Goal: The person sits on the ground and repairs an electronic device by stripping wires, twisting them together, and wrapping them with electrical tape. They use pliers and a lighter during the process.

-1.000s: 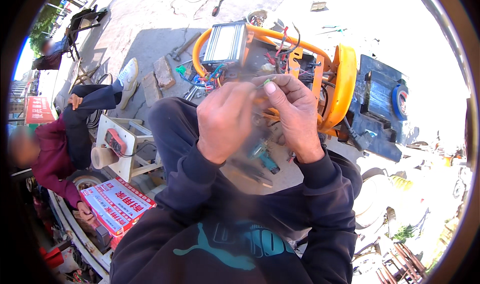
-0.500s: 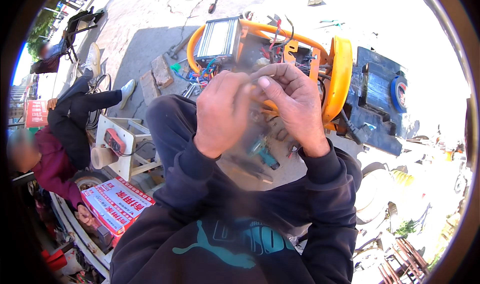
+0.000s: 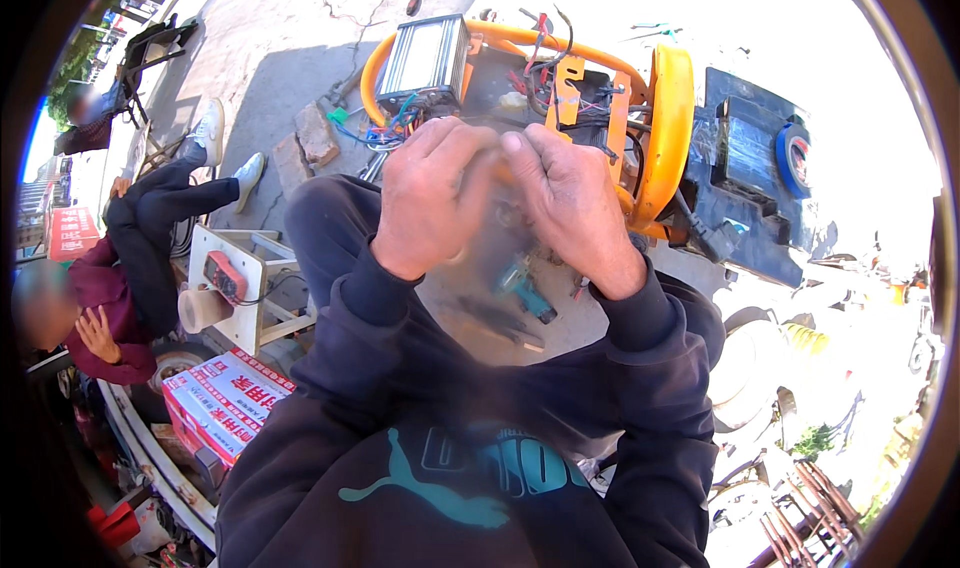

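My left hand (image 3: 430, 193) and my right hand (image 3: 580, 203) meet in front of me, fingers curled and fingertips pinched close together. Whatever they hold between them is too small or hidden to make out, and a smear on the picture blurs the gap. Just past the hands lies an orange tubular frame (image 3: 668, 133) with bundles of wires. A silver finned controller box (image 3: 425, 58) rests at the frame's left, with coloured wires (image 3: 400, 128) coming out near my left hand. On the ground below the hands is a teal power tool (image 3: 528, 293), partly blurred.
At left stand a small white stool (image 3: 255, 308) with a red meter (image 3: 225, 276) on it and a red-and-white carton (image 3: 225, 398). A seated person (image 3: 110, 308) is beyond them. Bricks (image 3: 315, 136) lie by the frame. A black plastic housing (image 3: 750, 168) carries a blue tape roll (image 3: 795, 161).
My right hand's fingers have curled in further, with the thumb now beside the left fingertips. The seated person's hand has lifted off the carton. The view has shifted slightly.
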